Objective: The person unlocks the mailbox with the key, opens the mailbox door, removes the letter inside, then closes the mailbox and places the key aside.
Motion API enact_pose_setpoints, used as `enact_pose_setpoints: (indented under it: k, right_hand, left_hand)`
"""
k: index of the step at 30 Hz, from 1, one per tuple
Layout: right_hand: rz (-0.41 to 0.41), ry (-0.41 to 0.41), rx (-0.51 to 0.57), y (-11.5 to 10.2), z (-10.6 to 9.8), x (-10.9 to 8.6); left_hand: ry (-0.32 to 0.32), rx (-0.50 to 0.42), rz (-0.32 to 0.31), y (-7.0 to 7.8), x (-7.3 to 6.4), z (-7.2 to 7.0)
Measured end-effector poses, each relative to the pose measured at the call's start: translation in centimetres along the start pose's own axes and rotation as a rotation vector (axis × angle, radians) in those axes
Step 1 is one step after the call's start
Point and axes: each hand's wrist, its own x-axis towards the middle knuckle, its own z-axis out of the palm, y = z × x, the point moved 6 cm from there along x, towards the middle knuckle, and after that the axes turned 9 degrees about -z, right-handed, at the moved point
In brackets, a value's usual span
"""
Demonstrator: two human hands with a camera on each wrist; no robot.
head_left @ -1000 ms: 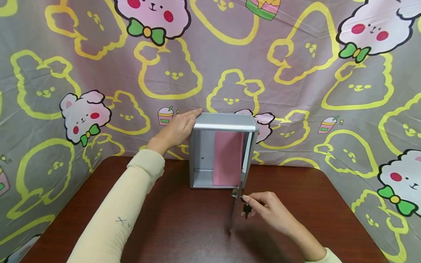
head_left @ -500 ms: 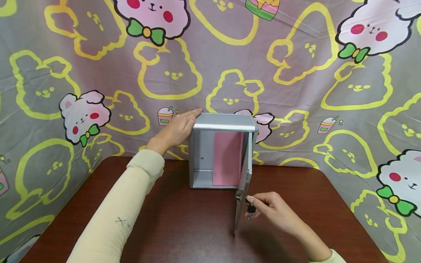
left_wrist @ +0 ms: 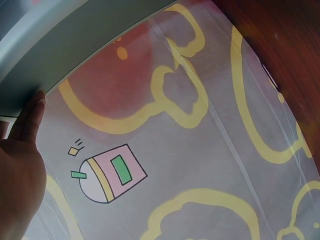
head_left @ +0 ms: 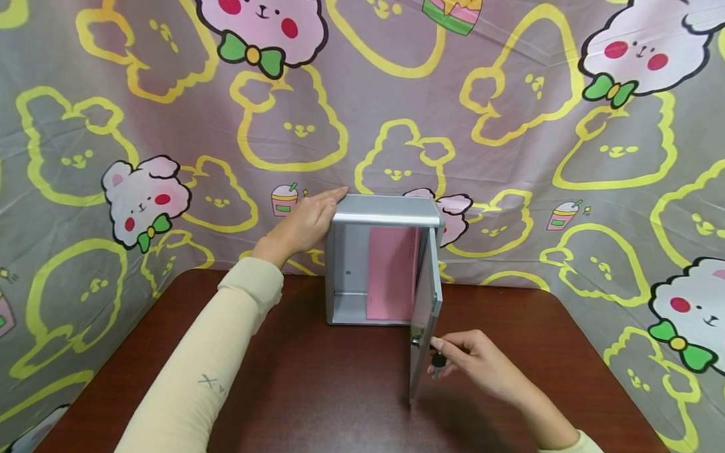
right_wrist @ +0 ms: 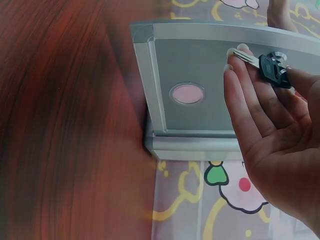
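A grey metal lock box [head_left: 387,206] stands upright on the table, its door [head_left: 427,309] swung out toward me on the right side. My left hand [head_left: 305,223] rests with straight fingers on the box's upper left edge; part of it shows in the left wrist view. At the door's free edge, my right hand [head_left: 477,365] pinches a key at the lock [right_wrist: 278,56]. A second black-headed key [right_wrist: 272,70] dangles beside the fingers in the right wrist view. Inside the box a pink panel [head_left: 392,274] covers the right part of the back wall.
The box is on a dark red-brown wooden table [head_left: 308,398]. A grey cloth [head_left: 512,72] with yellow and pink cartoon figures hangs behind and around it. An oval pink window [right_wrist: 188,93] is set in the door's outer face.
My right hand has moved slightly to the right and drawn the door wider, so more of its inner face shows. The left hand and the box body have stayed in place.
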Motion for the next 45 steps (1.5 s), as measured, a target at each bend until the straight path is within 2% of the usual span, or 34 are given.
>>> enact_pose_setpoints:
  k: [20, 34, 45]
  right_hand:
    - [0.032, -0.019, 0.088, 0.4, -0.8, -0.8]
    - [0.038, -0.017, 0.098, 0.7, -1.4, -1.3]
    - [0.033, -0.002, 0.087, 0.9, -1.7, -1.4]
  left_hand:
    - [-0.003, 0.010, 0.001, 0.1, 0.1, 0.0]
    - [-0.024, 0.021, -0.013, 0.1, -0.1, 0.1]
    - [-0.015, 0.028, -0.004, 0.0, 0.1, 0.1]
